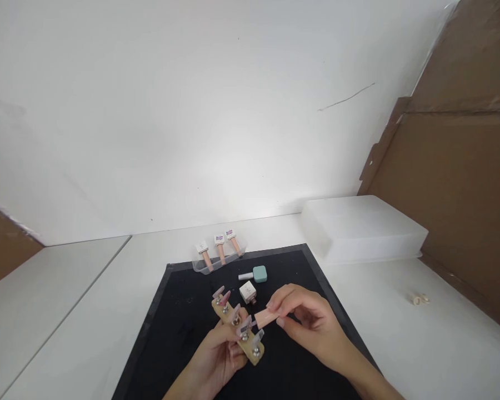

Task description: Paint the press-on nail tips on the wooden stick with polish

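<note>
Head view, single frame. The left hand (216,358) holds a wooden nail-tip stand (238,326) from below, its fingers closed around the bar near its nearer end, and raises it above the black mat (179,333). The bar runs diagonally, far end up-left, which presents the row of mounted tips toward the right hand.

The stand is a pale wood strip carrying five small metal posts, each topped with an artificial nail tip. The tips look translucent, some with a pinkish-mauve tint; finer detail is too small to tell.

The right hand (312,322) pinches a slim peach-coloured brush handle (266,318) between thumb and fingertips, fingers narrow and closed on it. Its working end points left and meets, or nearly meets, the fourth tip from the far end; actual contact cannot be confirmed.

On the mat behind: a square white-capped bottle (248,291), and a mint-green cap with a grey stem (255,274) lying on its side. At the mat's far edge, three peach bottles in a clear tray (219,251). A white plastic box (362,228) sits on the table (420,344) to the right.
</note>
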Demonstrator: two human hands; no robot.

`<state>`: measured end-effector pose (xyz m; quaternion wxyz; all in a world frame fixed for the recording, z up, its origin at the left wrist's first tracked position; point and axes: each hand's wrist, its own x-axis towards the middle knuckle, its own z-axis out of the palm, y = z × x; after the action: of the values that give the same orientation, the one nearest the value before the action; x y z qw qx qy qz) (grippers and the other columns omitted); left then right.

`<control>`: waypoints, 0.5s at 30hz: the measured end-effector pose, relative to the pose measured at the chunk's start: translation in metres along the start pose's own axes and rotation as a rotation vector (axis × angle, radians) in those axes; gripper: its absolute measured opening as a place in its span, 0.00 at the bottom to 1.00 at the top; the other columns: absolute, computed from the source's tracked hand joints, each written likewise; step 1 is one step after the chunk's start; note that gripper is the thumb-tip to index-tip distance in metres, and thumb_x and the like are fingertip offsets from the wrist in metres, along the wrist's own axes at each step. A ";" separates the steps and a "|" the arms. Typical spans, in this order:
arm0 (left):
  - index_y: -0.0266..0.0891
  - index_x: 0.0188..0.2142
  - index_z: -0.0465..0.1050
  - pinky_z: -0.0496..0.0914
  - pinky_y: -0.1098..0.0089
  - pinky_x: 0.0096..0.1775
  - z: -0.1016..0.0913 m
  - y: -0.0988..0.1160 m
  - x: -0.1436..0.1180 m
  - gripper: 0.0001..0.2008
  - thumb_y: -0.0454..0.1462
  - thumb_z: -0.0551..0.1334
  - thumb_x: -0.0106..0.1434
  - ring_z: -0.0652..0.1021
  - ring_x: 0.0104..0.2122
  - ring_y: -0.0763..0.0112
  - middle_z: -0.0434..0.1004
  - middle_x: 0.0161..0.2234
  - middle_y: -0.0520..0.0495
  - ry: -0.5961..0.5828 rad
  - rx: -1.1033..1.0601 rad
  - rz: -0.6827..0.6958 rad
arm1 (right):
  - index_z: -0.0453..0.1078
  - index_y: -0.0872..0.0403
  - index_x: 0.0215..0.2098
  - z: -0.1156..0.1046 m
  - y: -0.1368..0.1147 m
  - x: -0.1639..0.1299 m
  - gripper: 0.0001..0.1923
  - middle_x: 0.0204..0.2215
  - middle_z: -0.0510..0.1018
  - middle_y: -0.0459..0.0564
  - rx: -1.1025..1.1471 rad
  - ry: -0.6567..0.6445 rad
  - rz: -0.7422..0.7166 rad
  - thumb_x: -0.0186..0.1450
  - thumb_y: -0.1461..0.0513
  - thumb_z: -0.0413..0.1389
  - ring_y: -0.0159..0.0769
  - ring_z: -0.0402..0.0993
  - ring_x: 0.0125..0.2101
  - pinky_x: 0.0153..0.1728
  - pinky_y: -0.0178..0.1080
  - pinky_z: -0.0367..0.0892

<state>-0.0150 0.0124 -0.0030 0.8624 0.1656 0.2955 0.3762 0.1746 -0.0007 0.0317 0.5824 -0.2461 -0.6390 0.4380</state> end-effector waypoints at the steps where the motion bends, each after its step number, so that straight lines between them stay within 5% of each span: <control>1: 0.34 0.24 0.69 0.50 0.83 0.18 0.001 0.000 0.000 0.08 0.27 0.66 0.42 0.55 0.15 0.88 0.56 0.15 0.59 0.002 -0.014 0.000 | 0.72 0.50 0.33 0.000 0.000 0.000 0.09 0.32 0.75 0.50 0.005 0.004 0.007 0.62 0.70 0.55 0.38 0.73 0.36 0.36 0.41 0.70; 9: 0.32 0.26 0.70 0.50 0.86 0.15 0.002 0.002 -0.001 0.09 0.25 0.64 0.42 0.57 0.14 0.89 0.60 0.17 0.57 0.050 -0.126 -0.039 | 0.72 0.48 0.35 0.000 0.003 -0.001 0.07 0.35 0.75 0.49 0.055 0.074 0.111 0.62 0.67 0.57 0.37 0.73 0.37 0.36 0.39 0.70; 15: 0.29 0.23 0.71 0.47 0.87 0.14 -0.002 0.002 0.000 0.07 0.25 0.66 0.42 0.57 0.13 0.90 0.63 0.16 0.54 -0.018 -0.174 -0.128 | 0.73 0.47 0.37 -0.003 0.005 -0.001 0.09 0.36 0.77 0.49 0.054 0.069 0.146 0.61 0.67 0.58 0.38 0.74 0.40 0.38 0.39 0.70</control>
<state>-0.0173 0.0141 -0.0036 0.8984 0.0741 0.2638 0.3432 0.1762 0.0016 0.0266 0.5770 -0.2915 -0.5869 0.4876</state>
